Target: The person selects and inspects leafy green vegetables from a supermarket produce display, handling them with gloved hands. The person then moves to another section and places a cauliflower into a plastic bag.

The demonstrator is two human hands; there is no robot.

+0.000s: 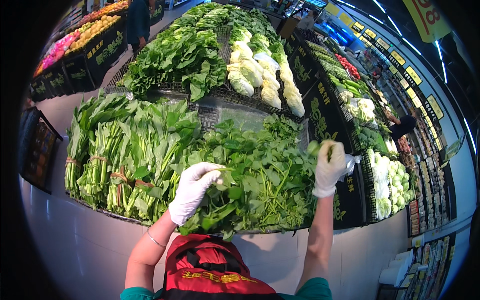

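Clearly, the left hand (192,190), in a white glove, has its thumb and fingers pinched together on a thin green stem (226,169) at the near left part of a heap of loose leafy greens (270,175). This heap lies along the near edge of the display, directly in front of the person, between the two hands. The right hand (330,170), gloved likewise, is raised at the heap's right edge with its fingers curled around a blurred green piece (328,151); how much it holds I cannot tell. Just beside that hand, on its right, hangs a clear plastic bag (351,165); whether the two touch is unclear.

Left of the heap stand bundled greens (150,135), their stems tied with brown bands (119,176). Farther back lie dark leafy greens (175,60) on the left and pale long cabbages (248,72) on the right. On the right-hand stand, round cabbages (398,185) sit near. At the far left, a co-worker or shopper (138,22) stands beside a fruit display (95,32).
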